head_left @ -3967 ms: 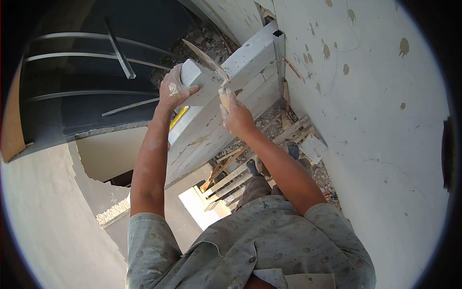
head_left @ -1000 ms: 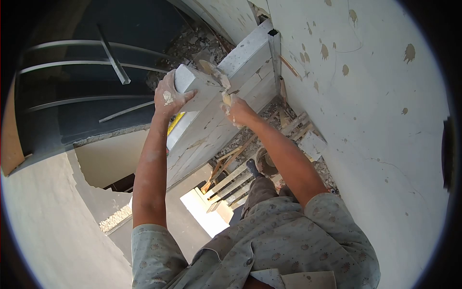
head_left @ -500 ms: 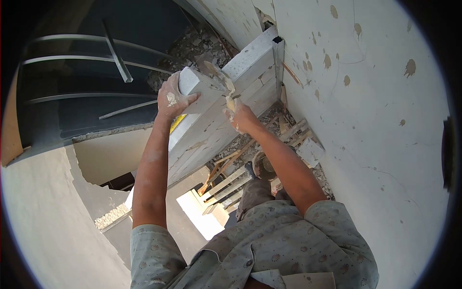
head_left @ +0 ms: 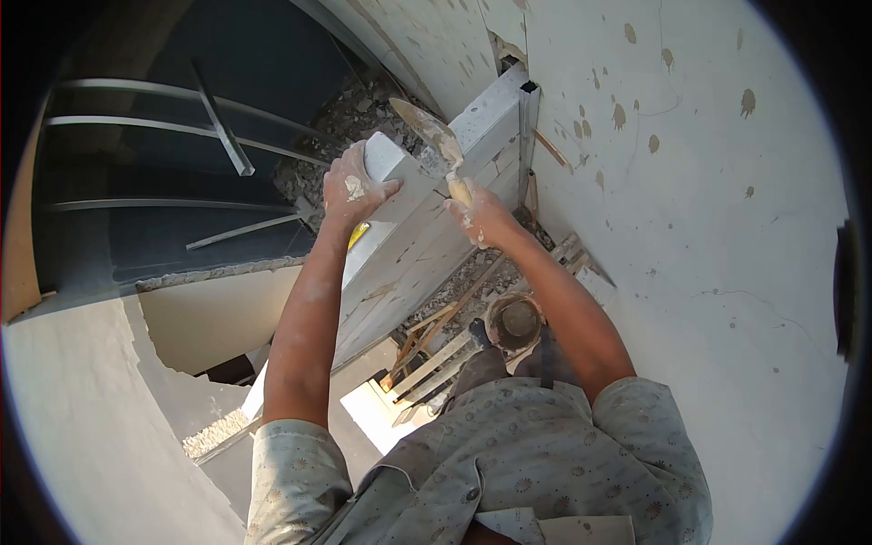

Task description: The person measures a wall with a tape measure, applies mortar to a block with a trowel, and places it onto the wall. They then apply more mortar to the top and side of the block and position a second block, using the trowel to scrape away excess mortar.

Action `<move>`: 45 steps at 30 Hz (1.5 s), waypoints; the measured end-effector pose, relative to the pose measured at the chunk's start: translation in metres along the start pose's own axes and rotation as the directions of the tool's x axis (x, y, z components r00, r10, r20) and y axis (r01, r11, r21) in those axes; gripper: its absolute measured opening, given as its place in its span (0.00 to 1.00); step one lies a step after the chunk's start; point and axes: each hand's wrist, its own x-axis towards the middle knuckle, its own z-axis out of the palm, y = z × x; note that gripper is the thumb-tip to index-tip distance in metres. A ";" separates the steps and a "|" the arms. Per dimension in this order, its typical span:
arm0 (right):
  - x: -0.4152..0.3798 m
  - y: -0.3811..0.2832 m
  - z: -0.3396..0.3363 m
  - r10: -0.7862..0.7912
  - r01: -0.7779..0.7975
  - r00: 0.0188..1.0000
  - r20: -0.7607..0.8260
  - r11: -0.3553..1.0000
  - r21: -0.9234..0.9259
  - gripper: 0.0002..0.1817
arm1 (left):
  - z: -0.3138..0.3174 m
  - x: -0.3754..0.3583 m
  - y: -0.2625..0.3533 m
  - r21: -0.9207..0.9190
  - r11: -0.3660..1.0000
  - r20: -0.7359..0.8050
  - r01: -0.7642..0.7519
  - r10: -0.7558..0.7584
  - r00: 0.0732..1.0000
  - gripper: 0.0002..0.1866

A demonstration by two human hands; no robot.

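My left hand [head_left: 356, 188] is wrapped over the near end of a white block [head_left: 386, 162], its fingers on top and the thumb along the face. Pale mortar sticks to the back of that hand. My right hand [head_left: 483, 220] is closed round the pale handle of a trowel [head_left: 425, 124]. The mortar-smeared blade points up and left, over the gap between the held block and the white block wall [head_left: 490, 109] beyond it. A yellow object [head_left: 359, 234], partly hidden, lies beside my left wrist on the wall's top.
A mortar-stained bucket [head_left: 515, 322] stands low near my legs. Wooden pieces [head_left: 436, 331] and rubble lie at the wall's foot. Metal bars [head_left: 173, 113] cross the dark area at left. A plastered wall [head_left: 672, 209] with mortar splashes rises at right.
Both hands and the held block have moved right in the view. The trowel blade has swung upward and now shows more of its flat side. More of the bucket is visible.
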 end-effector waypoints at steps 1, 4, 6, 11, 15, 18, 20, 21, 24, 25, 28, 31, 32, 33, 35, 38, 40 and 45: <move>-0.015 -0.018 -0.003 -0.040 0.043 0.997 -0.068 0.998 0.043 0.26 | 0.000 0.000 0.000 -0.005 1.000 -0.009 0.000 0.000 1.000 0.50; -0.038 -0.031 0.013 -0.099 0.112 0.978 -0.186 0.992 0.063 0.26 | -0.002 -0.001 0.001 -0.007 1.000 -0.001 0.001 -0.001 1.000 0.49; -0.028 -0.008 0.037 -0.083 0.075 0.988 -0.131 0.995 -0.065 0.25 | -0.009 -0.002 0.005 0.003 1.000 0.039 0.021 -0.021 0.999 0.48; -0.066 -0.036 0.013 -0.078 0.106 0.980 -0.182 0.983 0.151 0.25 | -0.008 -0.008 0.002 -0.023 1.000 0.057 0.007 -0.006 0.998 0.48; -0.059 -0.046 0.006 -0.216 0.238 0.944 -0.248 0.969 0.061 0.25 | -0.004 -0.003 0.001 -0.012 1.000 0.015 -0.004 0.004 1.000 0.48; -0.058 -0.063 0.010 -0.249 0.350 0.867 -0.431 0.921 0.173 0.25 | -0.002 -0.003 -0.001 -0.009 1.000 0.016 0.006 -0.006 1.000 0.47; -0.041 -0.030 0.030 -0.228 0.269 0.933 -0.279 0.956 0.118 0.25 | -0.005 -0.003 0.001 -0.025 1.000 0.011 -0.006 0.007 1.000 0.47; -0.037 -0.028 0.030 -0.214 0.236 0.955 -0.207 0.968 0.085 0.25 | -0.004 -0.003 0.002 -0.014 1.000 0.018 0.008 -0.007 1.000 0.47; -0.040 -0.020 0.016 -0.147 0.155 0.988 -0.052 0.962 0.226 0.26 | -0.005 0.008 0.007 -0.004 1.000 0.022 0.020 -0.020 1.000 0.47; -0.046 -0.028 0.010 -0.185 0.206 0.977 -0.104 0.940 0.271 0.26 | -0.009 0.004 0.010 -0.016 0.999 0.033 0.032 -0.031 0.999 0.47; -0.050 -0.039 0.005 -0.250 0.293 0.953 -0.173 0.909 0.296 0.24 | -0.004 0.000 0.005 -0.021 1.000 0.027 0.022 -0.021 0.999 0.47; -0.042 -0.021 0.016 -0.237 0.249 0.968 -0.078 0.945 0.214 0.20 | 0.001 -0.001 0.001 0.022 1.000 0.017 0.007 -0.008 1.000 0.48; -0.042 -0.017 0.015 -0.226 0.237 0.971 -0.074 0.943 0.234 0.20 | 0.002 0.003 0.001 0.041 0.999 0.019 0.000 -0.001 1.000 0.48; -0.040 -0.015 0.014 -0.219 0.228 0.974 -0.062 0.941 0.252 0.20 | 0.002 0.008 0.000 0.036 0.999 0.000 -0.008 0.008 1.000 0.48; -0.052 -0.040 0.002 -0.273 0.309 0.951 -0.148 0.877 0.368 0.21 | 0.005 0.001 -0.003 0.022 1.000 -0.004 -0.004 0.004 1.000 0.49; -0.041 -0.033 0.018 -0.232 0.231 0.972 -0.027 0.934 0.272 0.21 | 0.002 0.000 -0.002 0.008 1.000 0.035 0.016 -0.016 0.999 0.50; -0.037 -0.034 0.015 -0.166 0.162 0.986 -0.002 0.961 0.223 0.20 | 0.002 0.004 -0.001 0.015 1.000 0.011 0.003 -0.003 1.000 0.49; -0.046 -0.059 -0.006 -0.301 0.365 0.928 -0.221 0.853 0.372 0.21 | 0.007 0.000 -0.005 0.048 0.998 -0.044 -0.030 0.032 0.999 0.48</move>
